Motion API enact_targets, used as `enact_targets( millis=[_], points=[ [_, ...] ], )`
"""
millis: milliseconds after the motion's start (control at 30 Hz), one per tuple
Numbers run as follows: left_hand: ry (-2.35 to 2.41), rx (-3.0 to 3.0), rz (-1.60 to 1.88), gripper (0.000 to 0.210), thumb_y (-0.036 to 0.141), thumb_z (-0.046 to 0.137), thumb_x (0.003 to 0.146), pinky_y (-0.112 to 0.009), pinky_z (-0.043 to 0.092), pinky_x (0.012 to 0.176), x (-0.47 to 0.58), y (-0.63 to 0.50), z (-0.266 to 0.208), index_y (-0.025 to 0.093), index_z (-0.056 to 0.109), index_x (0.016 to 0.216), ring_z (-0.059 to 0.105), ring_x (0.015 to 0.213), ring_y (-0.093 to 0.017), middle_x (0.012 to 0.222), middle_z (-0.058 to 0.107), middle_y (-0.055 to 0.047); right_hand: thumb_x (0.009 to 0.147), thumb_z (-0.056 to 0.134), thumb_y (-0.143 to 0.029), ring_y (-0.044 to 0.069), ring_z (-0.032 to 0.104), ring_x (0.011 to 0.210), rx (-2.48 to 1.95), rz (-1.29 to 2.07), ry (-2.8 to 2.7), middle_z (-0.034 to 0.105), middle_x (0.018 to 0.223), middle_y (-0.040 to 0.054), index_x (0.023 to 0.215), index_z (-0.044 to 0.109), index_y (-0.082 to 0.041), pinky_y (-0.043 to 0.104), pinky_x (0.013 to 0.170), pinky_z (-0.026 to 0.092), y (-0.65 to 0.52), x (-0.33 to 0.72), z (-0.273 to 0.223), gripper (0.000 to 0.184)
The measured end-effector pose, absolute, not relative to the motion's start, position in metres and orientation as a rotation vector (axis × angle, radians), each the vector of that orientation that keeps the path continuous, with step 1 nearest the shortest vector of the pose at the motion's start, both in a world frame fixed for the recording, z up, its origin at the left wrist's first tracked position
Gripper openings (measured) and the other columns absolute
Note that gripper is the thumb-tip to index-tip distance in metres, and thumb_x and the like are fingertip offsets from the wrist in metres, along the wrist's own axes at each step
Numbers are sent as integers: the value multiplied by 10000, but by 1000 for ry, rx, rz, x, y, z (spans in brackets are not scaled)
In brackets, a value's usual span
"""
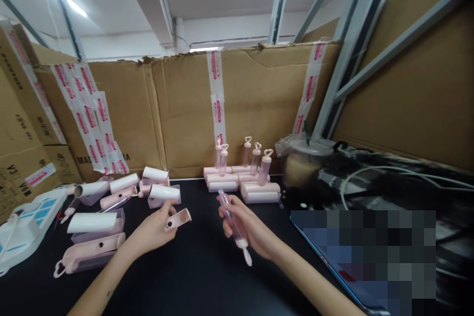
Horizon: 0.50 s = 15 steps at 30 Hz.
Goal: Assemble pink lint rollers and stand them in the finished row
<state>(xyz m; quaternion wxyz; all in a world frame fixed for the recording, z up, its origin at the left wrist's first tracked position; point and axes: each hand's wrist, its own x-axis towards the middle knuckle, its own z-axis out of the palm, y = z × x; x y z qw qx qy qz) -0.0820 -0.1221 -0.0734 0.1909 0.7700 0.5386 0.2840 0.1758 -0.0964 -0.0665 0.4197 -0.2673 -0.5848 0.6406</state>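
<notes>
Head view: the right hand [247,223], fingers wrapped round it, grips a translucent pink tube [237,229] above the surface's [196,276] middle; its long axis slants, pale handle [247,256] toward the near edge, other end toward the back edge. The half-curled left hand [157,224] holds a smooth, curved pink shell [181,219], pointing rightward. Black surface stretches between the hands; cardboard [185,118] borders its back edge.
</notes>
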Motion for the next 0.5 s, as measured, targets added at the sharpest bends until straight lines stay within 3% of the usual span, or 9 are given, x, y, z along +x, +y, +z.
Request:
enact_targets(
  millis=[133,233,367,500],
  points=[
    [1139,1570,1151,580,290,519,717,-334,455,735,-65,-127,-66,180,281,1234,580,784,-180,986,553,-76,854,428,-474,129,517,515,-800,1072,-1903,511,703,-26,1238,366,-273,250,476,422,-104,172,-76,438],
    [926,1290,1189,532,379,492,756,-319,468,690,-49,-135,-66,180,369,1234,561,731,-159,900,543,-47,869,443,-411,149,537,614,-819,637,-2193,571,735,-5,1183,446,-236,269,602,427,-117,169,-77,359],
    [911,1101,1147,497,555,360,831,-253,451,628,-33,-142,-73,191,498,1141,516,628,-109,766,489,-2,889,418,-379,164,595,685,-817,476,-2394,633,857,23,1056,495,-226,241,602,411,-133,163,-74,239],
    [805,959,1203,410,553,415,830,-249,459,681,-28,-142,-78,210,502,1038,571,693,-118,777,512,5,896,421,-340,177,615,830,-801,301,-2495,632,973,45,1136,494,-247,228,667,419,-142,160,-71,268]
  ],
)
